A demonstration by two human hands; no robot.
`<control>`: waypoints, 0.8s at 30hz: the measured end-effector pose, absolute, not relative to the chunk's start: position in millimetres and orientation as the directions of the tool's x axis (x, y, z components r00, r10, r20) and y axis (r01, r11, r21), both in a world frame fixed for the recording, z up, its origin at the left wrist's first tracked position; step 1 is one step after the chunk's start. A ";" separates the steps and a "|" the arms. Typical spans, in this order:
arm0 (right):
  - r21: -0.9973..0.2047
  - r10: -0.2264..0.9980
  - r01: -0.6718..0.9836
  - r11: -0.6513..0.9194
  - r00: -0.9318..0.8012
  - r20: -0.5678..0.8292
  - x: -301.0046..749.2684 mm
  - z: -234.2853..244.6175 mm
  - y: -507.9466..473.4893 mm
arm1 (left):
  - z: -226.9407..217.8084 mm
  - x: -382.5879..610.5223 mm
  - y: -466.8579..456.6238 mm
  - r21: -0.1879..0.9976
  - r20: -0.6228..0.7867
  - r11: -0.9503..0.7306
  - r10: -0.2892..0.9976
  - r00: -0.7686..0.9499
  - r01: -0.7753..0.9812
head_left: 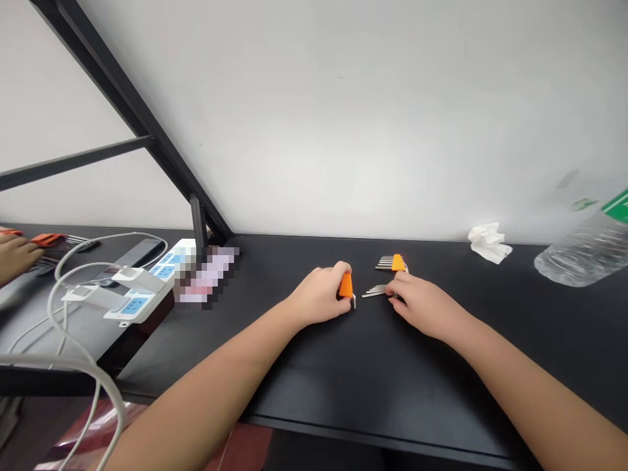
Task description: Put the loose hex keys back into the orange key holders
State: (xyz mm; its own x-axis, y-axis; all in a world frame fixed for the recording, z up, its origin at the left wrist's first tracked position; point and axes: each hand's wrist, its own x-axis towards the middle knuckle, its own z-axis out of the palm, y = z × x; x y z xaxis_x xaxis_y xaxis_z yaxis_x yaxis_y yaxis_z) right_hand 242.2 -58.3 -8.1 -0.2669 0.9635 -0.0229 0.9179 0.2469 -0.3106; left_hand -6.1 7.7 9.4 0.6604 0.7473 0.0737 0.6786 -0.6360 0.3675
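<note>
My left hand (321,294) is closed around an orange hex-key holder (346,286) that rests on the black table (343,366); a short metal key end sticks out below it. My right hand (422,304) lies just to the right, its fingertips pinched on a small loose bunch of silver hex keys (375,291) lying flat on the table. Behind the right hand sits a second orange holder with a row of hex keys (395,263) fanned out to the left.
A crumpled white tissue (488,243) and a clear plastic bottle (583,252) on its side lie at the back right. On the left are a white power strip (147,288) with cables, a black metal frame (147,131), and another person's hand (14,255) by more orange tools.
</note>
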 end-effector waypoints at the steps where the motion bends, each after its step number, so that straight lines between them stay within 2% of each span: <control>1: -0.307 0.964 0.920 0.245 -0.266 -0.027 241.4 -8.2 -58.4 | 9.3 -6.0 7.7 0.375 0.072 -0.639 0.742 0.666 0.672; 10: -0.285 0.957 0.915 0.285 -0.289 0.030 240.1 -9.1 -58.4 | 5.5 -6.7 9.8 0.382 0.096 -0.665 0.719 0.688 0.642; 19: -0.064 0.933 0.931 0.360 -0.358 0.041 238.5 -5.7 -62.1 | 9.1 -7.9 12.6 0.370 0.052 -0.679 0.697 0.715 0.634; 24: -0.049 0.926 0.927 0.371 -0.365 0.097 237.7 -6.1 -61.3 | 9.8 -9.5 14.8 0.369 0.053 -0.695 0.679 0.733 0.617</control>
